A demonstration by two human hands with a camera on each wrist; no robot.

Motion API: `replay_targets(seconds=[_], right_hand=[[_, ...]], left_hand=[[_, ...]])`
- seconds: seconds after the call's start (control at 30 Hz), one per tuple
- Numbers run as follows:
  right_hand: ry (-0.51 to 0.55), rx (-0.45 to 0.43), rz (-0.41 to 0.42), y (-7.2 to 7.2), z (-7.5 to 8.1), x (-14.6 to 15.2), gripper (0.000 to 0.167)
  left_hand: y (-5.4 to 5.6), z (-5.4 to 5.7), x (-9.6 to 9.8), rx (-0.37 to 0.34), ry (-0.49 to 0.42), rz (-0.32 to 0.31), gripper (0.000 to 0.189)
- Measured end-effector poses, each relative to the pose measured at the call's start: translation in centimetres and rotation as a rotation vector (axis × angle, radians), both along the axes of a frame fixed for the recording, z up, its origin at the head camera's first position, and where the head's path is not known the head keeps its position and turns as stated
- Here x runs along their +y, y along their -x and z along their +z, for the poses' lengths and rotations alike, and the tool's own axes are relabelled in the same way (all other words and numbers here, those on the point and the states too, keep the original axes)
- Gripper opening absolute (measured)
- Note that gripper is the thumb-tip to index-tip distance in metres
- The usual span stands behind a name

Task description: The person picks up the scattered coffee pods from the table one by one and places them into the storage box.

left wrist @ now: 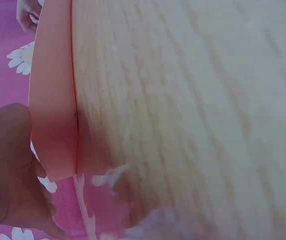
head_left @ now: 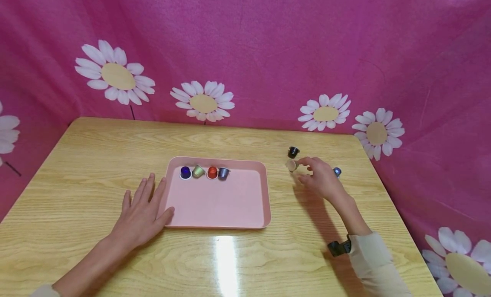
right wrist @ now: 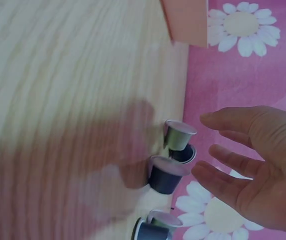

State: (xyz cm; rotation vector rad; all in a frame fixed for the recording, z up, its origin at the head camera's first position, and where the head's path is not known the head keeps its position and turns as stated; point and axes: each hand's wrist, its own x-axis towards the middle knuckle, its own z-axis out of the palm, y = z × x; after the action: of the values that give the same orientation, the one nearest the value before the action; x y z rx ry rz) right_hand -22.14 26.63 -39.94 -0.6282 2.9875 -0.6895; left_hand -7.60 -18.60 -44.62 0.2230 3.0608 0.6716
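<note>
My left hand (head_left: 142, 216) lies with fingers spread at the left side of a pink tray (head_left: 218, 223), thumb over its near left corner. In the head view, my right hand (head_left: 322, 177) reaches over the table, thumb and fingers apart, fingertips right at a pale green coffee capsule (head_left: 291, 165). The right wrist view shows this green capsule (right wrist: 180, 136) just past the fingers, with nothing between them. A black capsule (head_left: 293, 152) stands just behind it. A blue capsule (head_left: 337, 172) is partly hidden behind the right hand.
Along the tray's far side sit a dark blue capsule (head_left: 186, 173), a light green capsule (head_left: 198, 171), a red capsule (head_left: 212, 172) and a grey-blue capsule (head_left: 223, 174). A pink flowered cloth (head_left: 261, 62) hangs behind the wooden table (head_left: 96, 160).
</note>
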Motion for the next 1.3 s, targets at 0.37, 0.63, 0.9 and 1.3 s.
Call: replay_targets(seconds=[0.37, 0.63, 0.9, 1.3], right_hand=[[-0.014, 0.024, -0.016, -0.2, -0.4, 0.8, 0.037], [-0.035, -0.009, -0.038, -0.1, -0.6, 1.7, 0.035], [-0.056, -0.033, -0.047, 0.1, -1.2, 2.6, 0.035], [-0.099, -0.038, -0.056, 0.3, -2.0, 2.8, 0.034]], left_hand=[[0.0, 0.0, 0.0, 0.003, 0.001, -0.002, 0.080], [0.0, 0.0, 0.0, -0.002, -0.002, -0.001, 0.080], [0.0, 0.0, 0.0, -0.003, -0.001, 0.001, 0.080], [0.0, 0.0, 0.0, -0.004, -0.001, -0.001, 0.080]])
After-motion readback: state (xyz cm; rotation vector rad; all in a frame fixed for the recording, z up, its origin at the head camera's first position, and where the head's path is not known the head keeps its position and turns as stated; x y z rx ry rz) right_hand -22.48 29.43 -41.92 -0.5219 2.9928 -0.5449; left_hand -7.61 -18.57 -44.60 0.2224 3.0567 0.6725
